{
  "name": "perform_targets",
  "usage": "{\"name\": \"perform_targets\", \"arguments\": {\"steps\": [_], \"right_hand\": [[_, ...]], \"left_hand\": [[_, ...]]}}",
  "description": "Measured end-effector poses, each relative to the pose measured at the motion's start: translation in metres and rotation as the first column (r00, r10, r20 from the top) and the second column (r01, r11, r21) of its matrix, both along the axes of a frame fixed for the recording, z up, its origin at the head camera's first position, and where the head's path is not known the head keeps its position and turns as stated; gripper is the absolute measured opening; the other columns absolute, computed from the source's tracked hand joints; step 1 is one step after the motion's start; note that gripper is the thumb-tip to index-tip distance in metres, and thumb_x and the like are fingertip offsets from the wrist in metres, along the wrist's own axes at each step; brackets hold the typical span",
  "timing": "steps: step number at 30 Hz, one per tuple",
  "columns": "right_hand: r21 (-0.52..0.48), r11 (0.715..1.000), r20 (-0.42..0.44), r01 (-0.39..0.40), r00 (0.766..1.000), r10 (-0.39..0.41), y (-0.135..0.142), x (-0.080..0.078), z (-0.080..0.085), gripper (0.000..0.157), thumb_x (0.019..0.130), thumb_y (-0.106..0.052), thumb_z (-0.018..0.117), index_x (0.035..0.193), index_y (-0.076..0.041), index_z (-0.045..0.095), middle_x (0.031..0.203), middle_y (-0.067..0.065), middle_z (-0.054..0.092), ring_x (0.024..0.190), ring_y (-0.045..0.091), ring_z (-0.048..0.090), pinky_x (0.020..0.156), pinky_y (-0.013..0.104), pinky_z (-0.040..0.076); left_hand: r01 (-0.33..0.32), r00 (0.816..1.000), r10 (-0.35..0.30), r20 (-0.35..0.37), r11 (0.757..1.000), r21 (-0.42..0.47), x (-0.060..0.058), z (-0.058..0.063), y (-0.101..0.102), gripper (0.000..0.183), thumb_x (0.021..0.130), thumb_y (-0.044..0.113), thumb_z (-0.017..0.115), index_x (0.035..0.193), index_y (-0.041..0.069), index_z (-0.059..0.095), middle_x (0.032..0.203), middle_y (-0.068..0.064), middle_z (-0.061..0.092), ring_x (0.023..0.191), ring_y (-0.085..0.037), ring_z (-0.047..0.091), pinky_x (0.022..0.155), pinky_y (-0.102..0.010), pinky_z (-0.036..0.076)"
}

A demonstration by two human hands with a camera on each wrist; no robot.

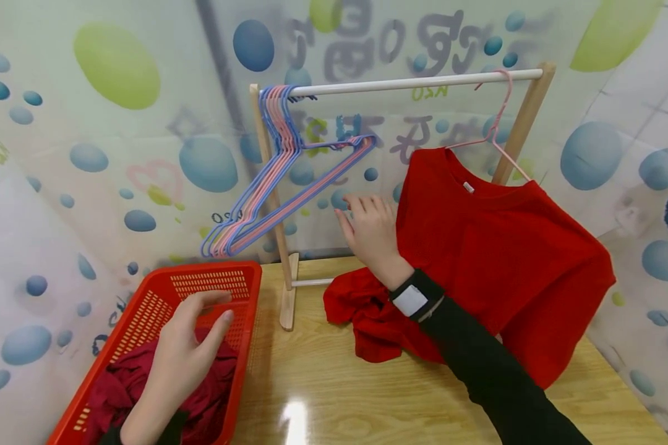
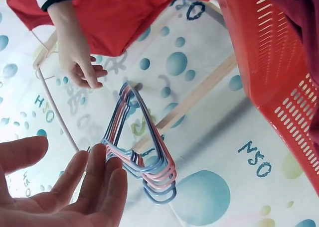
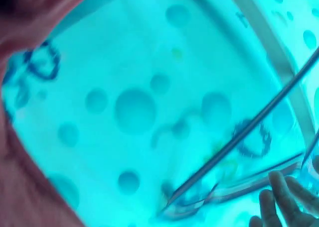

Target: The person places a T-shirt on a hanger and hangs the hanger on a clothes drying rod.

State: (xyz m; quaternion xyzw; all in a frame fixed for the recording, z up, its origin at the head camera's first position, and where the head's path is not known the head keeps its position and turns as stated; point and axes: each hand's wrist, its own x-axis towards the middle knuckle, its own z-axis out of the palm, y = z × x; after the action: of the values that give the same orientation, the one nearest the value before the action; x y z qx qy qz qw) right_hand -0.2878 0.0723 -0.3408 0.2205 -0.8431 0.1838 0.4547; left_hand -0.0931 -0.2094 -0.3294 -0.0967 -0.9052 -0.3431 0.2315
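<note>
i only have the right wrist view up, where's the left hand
Observer: In the head view, the left hand shows over the red basket on the left.
Operator: ok anything inside that basket
Observer: Yes, a crumpled dark red cloth lies in it.
Operator: any clothing hung up
Observer: A red shirt hangs from the white rail on a pink hanger, towards the rail's right end in the head view.
</note>
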Motion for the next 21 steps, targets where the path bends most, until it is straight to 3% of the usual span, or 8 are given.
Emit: {"name": "perform_targets", "arguments": {"steps": [7,10,12,15,19,21], "right_hand": [[-0.014,0.998,0.029,-0.069,0.997,0.069,-0.044,-0.005,0.005,0.031,0.098,-0.034,0.051,0.101,-0.009,0.069,0.09,0.003,0.067,0.086,0.023,0.059,0.075,0.033,0.046],[-0.051,0.994,0.09,-0.098,0.991,0.103,-0.06,-0.003,0.012,0.028,0.098,-0.032,0.053,0.1,-0.01,0.069,0.09,0.002,0.068,0.086,0.02,0.061,0.071,0.03,0.047],[-0.107,0.984,0.166,-0.142,0.973,0.158,-0.069,-0.002,0.016,0.027,0.097,-0.032,0.054,0.1,-0.009,0.069,0.09,0.002,0.068,0.084,0.019,0.061,0.068,0.027,0.047],[-0.239,0.946,0.316,-0.218,0.904,0.288,-0.084,0.0,0.024,0.03,0.098,-0.034,0.052,0.105,-0.009,0.067,0.091,0.001,0.067,0.083,0.015,0.062,0.067,0.022,0.046],[-0.454,0.852,0.457,-0.261,0.752,0.475,-0.101,0.001,0.033,0.036,0.098,-0.037,0.051,0.115,-0.008,0.063,0.097,0.002,0.067,0.088,0.013,0.063,0.073,0.018,0.045],[-0.526,0.813,0.478,-0.247,0.705,0.524,-0.107,0.0,0.036,0.035,0.098,-0.036,0.052,0.116,-0.008,0.063,0.1,0.002,0.068,0.09,0.013,0.063,0.073,0.018,0.046]], "left_hand": [[-0.048,0.998,0.047,0.028,0.999,0.013,0.006,-0.005,-0.005,0.023,0.094,0.023,0.061,0.116,0.015,0.063,0.108,0.008,0.063,0.096,-0.003,0.057,0.082,-0.011,0.04],[-0.061,0.997,0.06,0.039,0.998,0.025,0.007,-0.005,-0.006,0.02,0.094,0.022,0.061,0.112,0.017,0.064,0.105,0.009,0.064,0.093,0.0,0.058,0.08,-0.011,0.041],[-0.073,0.996,0.071,0.051,0.997,0.025,0.008,-0.006,-0.007,0.018,0.094,0.022,0.061,0.111,0.019,0.065,0.104,0.01,0.065,0.091,0.002,0.058,0.079,-0.012,0.041],[-0.09,0.994,0.088,0.07,0.996,0.018,0.008,-0.008,-0.007,0.017,0.095,0.026,0.059,0.11,0.021,0.065,0.102,0.011,0.065,0.09,0.002,0.058,0.078,-0.012,0.041],[-0.107,0.989,0.104,0.104,0.994,0.024,0.01,-0.012,-0.008,0.019,0.096,0.03,0.058,0.111,0.022,0.065,0.101,0.011,0.065,0.09,0.0,0.058,0.078,-0.012,0.041],[-0.115,0.986,0.111,0.123,0.993,0.028,0.011,-0.014,-0.009,0.019,0.096,0.031,0.057,0.111,0.022,0.065,0.1,0.012,0.066,0.09,0.0,0.059,0.078,-0.013,0.041]]}}
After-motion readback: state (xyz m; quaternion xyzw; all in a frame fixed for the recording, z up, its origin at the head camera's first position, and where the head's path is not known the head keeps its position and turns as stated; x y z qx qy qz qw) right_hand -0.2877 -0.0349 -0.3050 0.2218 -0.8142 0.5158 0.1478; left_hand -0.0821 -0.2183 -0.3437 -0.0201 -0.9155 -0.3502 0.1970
